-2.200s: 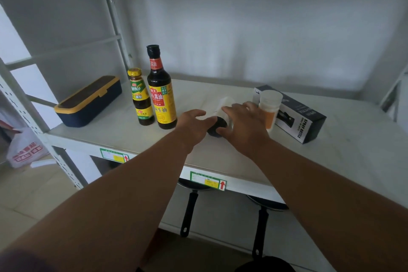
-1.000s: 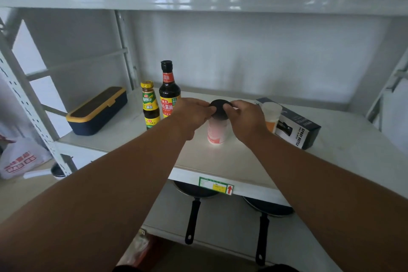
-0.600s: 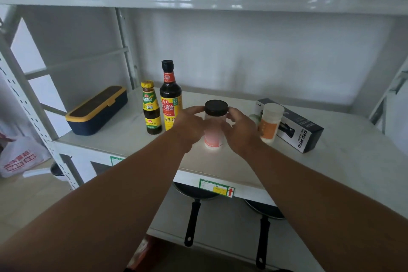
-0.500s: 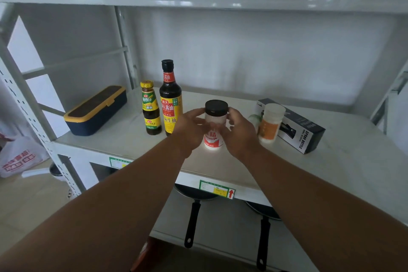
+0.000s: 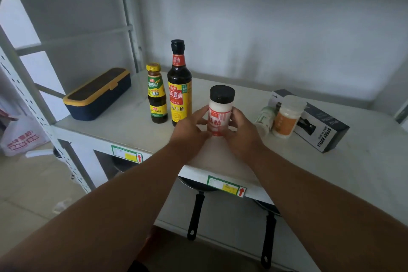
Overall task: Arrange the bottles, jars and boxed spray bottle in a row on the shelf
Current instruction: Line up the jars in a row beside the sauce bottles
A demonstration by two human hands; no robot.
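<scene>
2 hands grasp the black-capped seasoning jar (image 5: 220,110): the left hand (image 5: 190,128) and right hand (image 5: 242,132) curl round its lower body from either side, and it stands upright on the shelf (image 5: 132,126), just right of the tall soy sauce bottle (image 5: 179,83)

Risks noted:
- Left hand knuckles sit very near the soy sauce bottle; a sideways slide could knock it into the small yellow-capped sauce bottle (image 5: 156,93) beside it
- The jar stands close to the shelf's front edge; a clumsy release could tip it forward
- To the right, a small green-labelled bottle (image 5: 263,118) leans or lies against the orange-labelled jar (image 5: 287,116), which stands against the boxed spray bottle (image 5: 320,121); moving any 1 may topple the others

Jar condition: translucent body, white granular contents nearly full, red-and-white label facing the camera, black ribbed cap seated. Whether its base fully rests on the shelf cannot be confirmed, as the fingers hide it

Row judged incomplete: 3 items at right remain clustered
</scene>
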